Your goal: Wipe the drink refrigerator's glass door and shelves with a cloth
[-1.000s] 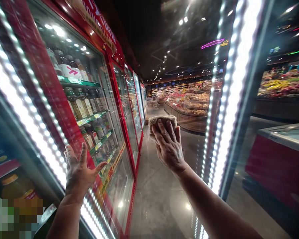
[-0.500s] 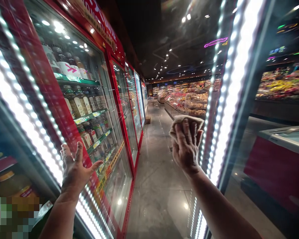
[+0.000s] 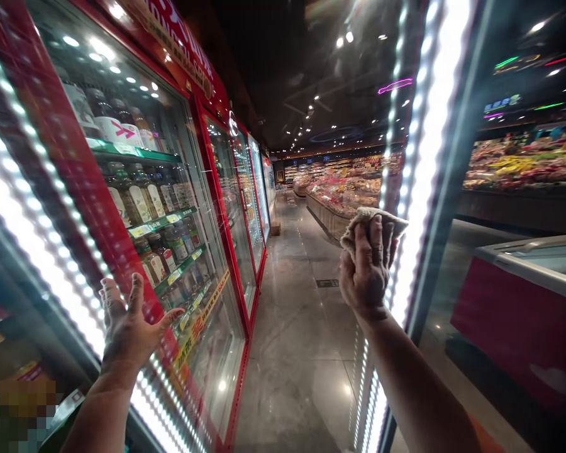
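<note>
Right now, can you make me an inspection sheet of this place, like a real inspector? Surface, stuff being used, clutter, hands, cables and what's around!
Surface: see-through pane, bright light strips at both sides.
Things in use: one folded, pale cloth, near the right-hand light strip.
Clutter: small brown box on the floor, down the aisle.
Hands: right hand holds the cloth, fingers laid over it; left hand is spread open and holds nothing. Whether it touches the pane, I can't tell.
Cables: nothing seen.
Surroundings: red-framed fridge with bottles at left; white-rimmed case at right. Bottom-left corner is pixelated.
</note>
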Demonstrator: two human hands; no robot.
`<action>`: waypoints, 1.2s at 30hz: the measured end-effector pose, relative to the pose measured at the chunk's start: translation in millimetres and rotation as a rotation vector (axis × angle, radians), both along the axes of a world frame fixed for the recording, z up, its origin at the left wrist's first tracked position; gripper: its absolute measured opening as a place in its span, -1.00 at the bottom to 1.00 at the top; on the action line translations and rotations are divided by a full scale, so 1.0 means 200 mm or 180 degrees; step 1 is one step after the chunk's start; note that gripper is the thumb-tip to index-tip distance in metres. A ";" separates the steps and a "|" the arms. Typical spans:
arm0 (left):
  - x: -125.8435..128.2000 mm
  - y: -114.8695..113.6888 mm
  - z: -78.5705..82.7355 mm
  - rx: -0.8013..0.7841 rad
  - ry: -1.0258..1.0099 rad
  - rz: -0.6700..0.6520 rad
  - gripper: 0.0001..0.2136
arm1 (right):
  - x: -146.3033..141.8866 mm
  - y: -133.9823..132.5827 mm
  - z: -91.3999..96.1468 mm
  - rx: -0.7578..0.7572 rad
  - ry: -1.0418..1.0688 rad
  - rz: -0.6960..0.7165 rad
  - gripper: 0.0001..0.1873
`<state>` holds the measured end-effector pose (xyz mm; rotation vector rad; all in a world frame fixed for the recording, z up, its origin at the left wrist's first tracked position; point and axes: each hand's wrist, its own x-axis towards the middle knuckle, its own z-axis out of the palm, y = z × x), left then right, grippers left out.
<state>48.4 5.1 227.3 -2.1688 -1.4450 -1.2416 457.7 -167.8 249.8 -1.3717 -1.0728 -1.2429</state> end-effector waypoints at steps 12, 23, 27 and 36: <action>0.00 0.02 -0.03 -0.0028 -0.0088 0.0003 0.05 | 0.12 -0.05 0.02 -0.0180 -0.0056 0.0017 -0.32; 0.02 0.01 -0.05 0.0078 -0.0134 0.0003 0.01 | 0.18 -0.07 0.11 -0.0188 -0.0331 0.0131 -0.35; 0.03 0.00 -0.05 0.0054 -0.0163 0.0008 0.00 | 0.18 -0.07 0.15 -0.0496 -0.0509 0.0153 -0.38; 0.01 0.01 -0.05 0.0060 -0.0144 0.0033 0.06 | 0.11 -0.03 0.30 -0.0300 -0.0392 0.0153 -0.44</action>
